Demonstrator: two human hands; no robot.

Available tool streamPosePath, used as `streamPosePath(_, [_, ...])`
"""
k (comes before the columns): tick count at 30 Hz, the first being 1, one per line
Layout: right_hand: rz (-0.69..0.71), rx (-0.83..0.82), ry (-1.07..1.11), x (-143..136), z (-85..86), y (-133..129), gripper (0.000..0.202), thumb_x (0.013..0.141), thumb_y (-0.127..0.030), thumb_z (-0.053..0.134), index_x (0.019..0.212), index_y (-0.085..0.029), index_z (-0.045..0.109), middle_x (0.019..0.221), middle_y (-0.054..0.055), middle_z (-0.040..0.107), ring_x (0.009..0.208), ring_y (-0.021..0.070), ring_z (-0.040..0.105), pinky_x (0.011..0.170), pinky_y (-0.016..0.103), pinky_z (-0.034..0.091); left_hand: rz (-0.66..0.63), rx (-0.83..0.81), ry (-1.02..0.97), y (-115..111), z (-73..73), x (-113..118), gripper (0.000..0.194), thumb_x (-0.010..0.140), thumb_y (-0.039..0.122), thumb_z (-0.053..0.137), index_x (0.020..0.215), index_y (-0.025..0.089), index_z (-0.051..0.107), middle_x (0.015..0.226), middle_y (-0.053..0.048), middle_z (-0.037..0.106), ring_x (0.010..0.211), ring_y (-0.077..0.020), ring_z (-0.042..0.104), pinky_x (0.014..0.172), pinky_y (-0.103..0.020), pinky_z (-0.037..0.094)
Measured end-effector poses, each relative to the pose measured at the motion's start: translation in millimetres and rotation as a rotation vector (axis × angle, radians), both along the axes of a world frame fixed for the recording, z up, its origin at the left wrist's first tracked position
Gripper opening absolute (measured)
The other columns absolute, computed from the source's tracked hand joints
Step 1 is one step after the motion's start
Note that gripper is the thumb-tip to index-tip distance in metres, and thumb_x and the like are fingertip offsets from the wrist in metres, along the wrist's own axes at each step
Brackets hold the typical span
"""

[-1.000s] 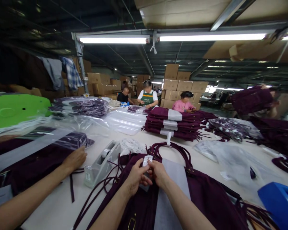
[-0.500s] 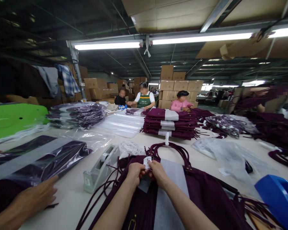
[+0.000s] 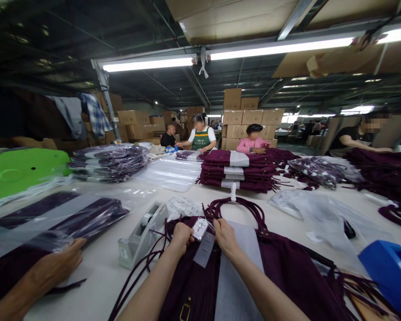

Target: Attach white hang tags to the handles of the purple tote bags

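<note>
A dark purple bag (image 3: pixel 280 267) lies before me on the white table, a pale paper band (image 3: pixel 235 285) across it and its looped handles bound by a white wrap (image 3: pixel 233 192). My left hand (image 3: pixel 183 236) pinches the edge of a small white tag (image 3: pixel 199 228) near the base of the handles. Just below that tag hangs a grey tag (image 3: pixel 204 250). My right hand (image 3: pixel 224 235) is closed at the handle base, right of the tags; what its fingertips hold is too small to make out.
A grey tape dispenser (image 3: pixel 142 234) stands left of the bag, a blue one (image 3: pixel 387 276) at right. Another person's hand (image 3: pixel 58 267) touches a plastic-wrapped bag (image 3: pixel 87 218) at left. Stacked purple bags (image 3: pixel 237 171) lie beyond; people work across the table.
My hands have moved apart, the left one slightly leftward with the white tag. The grey tag now shows more fully. At far right, a person has moved back from the purple pile.
</note>
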State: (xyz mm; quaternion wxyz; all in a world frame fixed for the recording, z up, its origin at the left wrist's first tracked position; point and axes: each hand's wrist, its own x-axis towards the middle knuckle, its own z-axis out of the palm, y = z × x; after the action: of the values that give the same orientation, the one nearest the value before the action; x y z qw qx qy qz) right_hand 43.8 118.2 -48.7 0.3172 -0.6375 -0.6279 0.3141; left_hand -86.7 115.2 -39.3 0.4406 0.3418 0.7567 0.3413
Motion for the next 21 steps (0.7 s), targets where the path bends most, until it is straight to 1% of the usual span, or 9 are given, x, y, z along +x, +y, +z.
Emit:
streamPosePath(3, [0.029,0.012,0.059,11.6,-1.6,-0.3,0.025,0.088,-0.028,0.032,0.098,-0.017,0.051,0.079,0.003,0.062,0.061,0.0122,0.060,0.059,0.023,0.042,-0.061,0.001,0.024,-10.1,4.3,-17.9,0.028,0.080,0.013,0.047,0.052,0.013,0.045,0.036,0.008,0.038,0.030,-0.0039,0.029,0.033,-0.017,0.019])
streamPosePath(5, [0.043,0.017,0.071,19.0,-1.0,-1.2,0.021,0.085,-0.026,0.036,0.094,-0.018,0.053,0.078,0.002,0.061,0.063,0.0120,0.060,0.059,0.022,0.043,-0.106,0.015,0.035,-20.5,7.4,-32.2,0.031,0.076,0.008,0.044,0.046,0.013,0.043,0.030,0.005,0.038,0.027,-0.0053,0.029,0.033,-0.018,0.016])
streamPosePath(7, [0.062,0.011,0.066,27.1,2.3,-3.4,0.017,0.083,-0.023,0.040,0.087,-0.018,0.056,0.069,0.001,0.060,0.061,0.0129,0.059,0.059,0.024,0.042,-0.155,0.038,0.049,-32.4,10.5,-46.5,0.031,0.069,0.006,0.044,0.040,0.014,0.041,0.026,0.002,0.038,0.026,-0.0058,0.028,0.035,-0.019,0.014])
streamPosePath(9, [0.086,0.006,0.046,38.3,8.8,-8.2,0.016,0.080,-0.020,0.042,0.080,-0.018,0.057,0.059,0.000,0.056,0.058,0.0142,0.057,0.060,0.025,0.042,-0.208,0.059,0.066,-43.8,12.6,-59.0,0.027,0.065,0.008,0.045,0.039,0.015,0.042,0.026,0.001,0.038,0.026,-0.0058,0.027,0.036,-0.019,0.014])
streamPosePath(12, [0.112,0.022,-0.001,65.7,22.7,-24.5,0.011,0.075,-0.020,0.048,0.073,-0.018,0.059,0.061,0.002,0.057,0.062,0.0167,0.056,0.065,0.029,0.042,-0.261,0.063,0.105,-58.0,12.3,-74.1,0.021,0.062,0.015,0.046,0.042,0.015,0.046,0.027,0.001,0.039,0.028,-0.0072,0.029,0.038,-0.020,0.015])
streamPosePath(14, [0.133,0.062,-0.078,92.4,31.3,-43.8,0.012,0.073,-0.024,0.049,0.073,-0.018,0.059,0.072,0.005,0.059,0.070,0.0194,0.057,0.072,0.032,0.042,-0.266,0.086,0.194,-66.8,9.7,-83.9,0.018,0.060,0.019,0.048,0.042,0.017,0.044,0.028,0.002,0.040,0.031,-0.0090,0.034,0.041,-0.021,0.021])
streamPosePath(17, [0.093,0.153,-0.261,140.8,35.5,-85.1,0.023,0.071,-0.033,0.046,0.084,-0.019,0.060,0.095,0.010,0.060,0.090,0.0245,0.055,0.085,0.038,0.041,-0.309,0.171,0.465,-85.3,2.8,-100.0,0.019,0.059,0.034,0.053,0.050,0.019,0.045,0.043,0.002,0.050,0.047,-0.0146,0.048,0.050,-0.024,0.031])
streamPosePath(19, [-0.043,0.160,-0.332,172.5,29.7,-118.6,0.038,0.069,-0.041,0.047,0.097,-0.019,0.057,0.110,0.013,0.057,0.104,0.0281,0.050,0.095,0.042,0.036,-0.361,0.154,0.584,-102.7,-4.8,-110.4,0.030,0.059,0.050,0.053,0.062,0.020,0.050,0.055,0.001,0.056,0.057,-0.0188,0.053,0.054,-0.027,0.036])
streamPosePath(21, [-0.214,0.077,-0.317,197.9,17.7,-153.9,0.057,0.064,-0.051,0.050,0.110,-0.018,0.051,0.120,0.014,0.052,0.115,0.0307,0.043,0.102,0.044,0.031,-0.398,0.073,0.566,-121.2,-15.7,-119.6,0.040,0.057,0.059,0.052,0.069,0.021,0.053,0.058,0.000,0.059,0.060,-0.0216,0.055,0.057,-0.030,0.039])
